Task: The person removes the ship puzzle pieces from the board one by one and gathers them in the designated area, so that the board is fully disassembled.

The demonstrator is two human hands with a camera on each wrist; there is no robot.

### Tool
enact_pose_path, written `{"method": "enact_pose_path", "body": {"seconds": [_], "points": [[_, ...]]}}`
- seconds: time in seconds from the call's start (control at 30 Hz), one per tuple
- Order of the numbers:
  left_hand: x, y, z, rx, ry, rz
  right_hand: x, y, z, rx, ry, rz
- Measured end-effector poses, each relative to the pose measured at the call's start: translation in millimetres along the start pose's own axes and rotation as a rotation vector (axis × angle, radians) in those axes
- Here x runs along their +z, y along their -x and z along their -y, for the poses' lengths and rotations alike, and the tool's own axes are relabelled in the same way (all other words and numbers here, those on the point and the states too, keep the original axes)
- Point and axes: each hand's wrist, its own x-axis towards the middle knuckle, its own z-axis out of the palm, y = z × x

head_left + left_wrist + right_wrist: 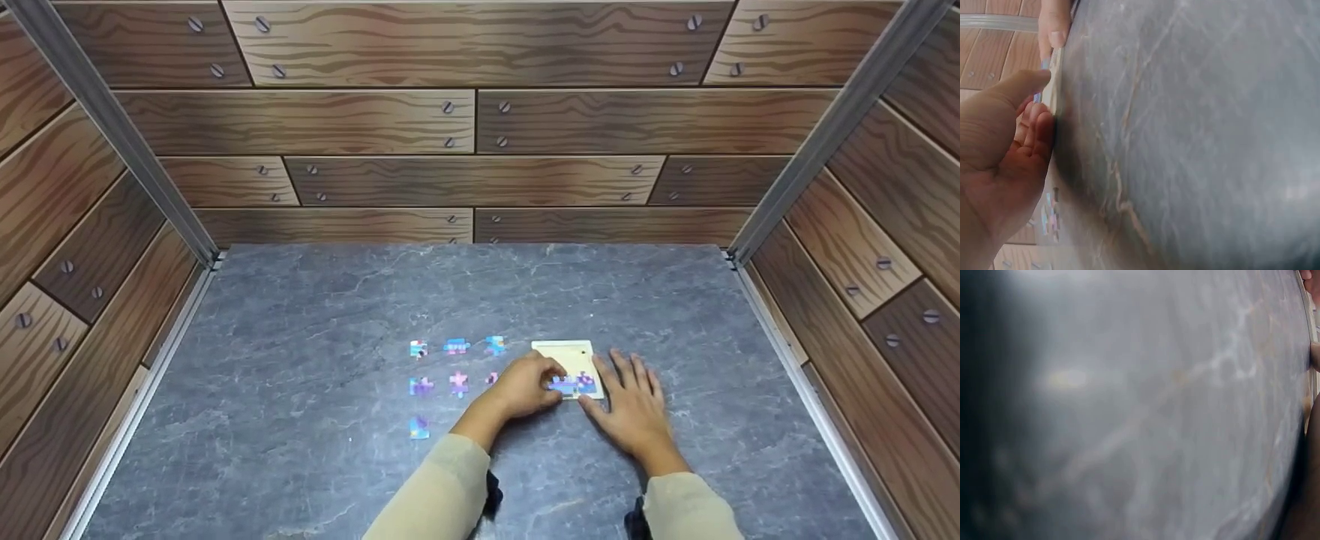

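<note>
A cream puzzle tray point(559, 351) lies on the grey marbled table, with joined blue and purple jigsaw pieces point(585, 382) along its near side. My left hand point(525, 386) reaches over the tray's left edge, thumb and index finger curled at a jigsaw piece point(556, 385) in the near left corner. Blue-purple colour point(1037, 97) shows between thumb and fingers in the left wrist view; the fingers partly hide the piece. On the other side, my right hand point(634, 405) lies with fingers spread, its thumb and index finger against the tray's right and near edges.
Loose jigsaw pieces lie in rows left of the tray, among them a blue one point(456, 346), a pink one point(458, 384) and a blue-purple one point(419, 428). My left forearm crosses near them. Wood-patterned walls point(472, 120) enclose the table at the back and sides.
</note>
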Motion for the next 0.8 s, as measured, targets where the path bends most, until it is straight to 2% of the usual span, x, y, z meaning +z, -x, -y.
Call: {"method": "enact_pose_path", "body": {"seconds": [0.17, 0.4, 0.6, 0.8], "points": [[-0.8, 2.5, -0.5, 0.024, -0.037, 0.005, -2.0, 0.1, -0.1, 0.006, 0.004, 0.012], [4.0, 5.3, -5.6, -0.011, -0.06, 0.0, -2.7, -0.2, -0.6, 0.013, -0.003, 0.018], [7.5, 4.2, -9.1, 0.012, -0.123, -0.033, -0.4, -0.9, -0.2, 0.009, -0.012, 0.013], [6.1, 3.2, -9.9, 0.009, -0.148, -0.018, -0.1, -1.5, 0.2, 0.002, -0.01, 0.009]]}}
